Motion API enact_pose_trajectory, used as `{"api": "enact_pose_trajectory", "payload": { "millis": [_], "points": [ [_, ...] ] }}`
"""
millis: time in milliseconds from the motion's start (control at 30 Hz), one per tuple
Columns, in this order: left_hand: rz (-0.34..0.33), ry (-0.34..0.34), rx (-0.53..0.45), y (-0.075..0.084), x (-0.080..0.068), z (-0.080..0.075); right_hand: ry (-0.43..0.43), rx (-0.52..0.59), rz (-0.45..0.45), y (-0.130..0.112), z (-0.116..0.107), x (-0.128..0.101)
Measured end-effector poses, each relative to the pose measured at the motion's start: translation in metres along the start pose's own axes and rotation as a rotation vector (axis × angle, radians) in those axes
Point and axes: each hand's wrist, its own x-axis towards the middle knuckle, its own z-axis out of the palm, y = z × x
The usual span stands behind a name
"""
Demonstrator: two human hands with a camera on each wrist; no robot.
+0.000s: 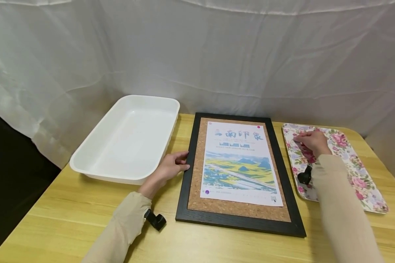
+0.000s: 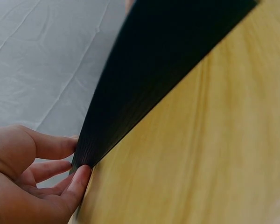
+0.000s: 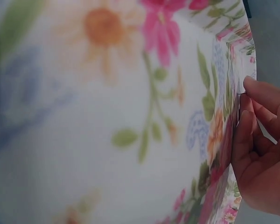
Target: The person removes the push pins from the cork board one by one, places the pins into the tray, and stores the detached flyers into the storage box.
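The left hand (image 1: 171, 166) rests against the left edge of the black-framed cork board (image 1: 191, 171), which lies flat in the middle of the light wooden table (image 1: 69, 219); its fingers (image 2: 60, 147) are loosely curled, tips touching the frame's outer side, not wrapped round it. The right hand (image 1: 311, 140) sits over the far end of the floral oblong tray (image 1: 365, 182) at the right, fingertips (image 3: 259, 91) drawn together at the tray's rim; whether they pinch anything I cannot tell. One board, carrying one printed landscape poster (image 1: 238, 164). One floral tray. One white rectangular plastic tub (image 1: 128, 137), far left.
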Motion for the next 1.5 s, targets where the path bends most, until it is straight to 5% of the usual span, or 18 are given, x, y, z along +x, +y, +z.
{"api": "enact_pose_trajectory", "payload": {
  "millis": [567,1167,1500],
  "points": [
    [-0.004,0.007,0.018,0.002,-0.001,0.002,0.104,-0.092,-0.054,0.004,0.004,0.002],
    [-0.013,-0.009,0.025,0.004,0.000,0.000,0.024,0.057,0.025,-0.006,-0.002,-0.002],
    [-0.010,-0.010,0.032,0.003,0.000,-0.001,0.056,-0.033,-0.068,-0.009,-0.003,-0.002]
  ]
}}
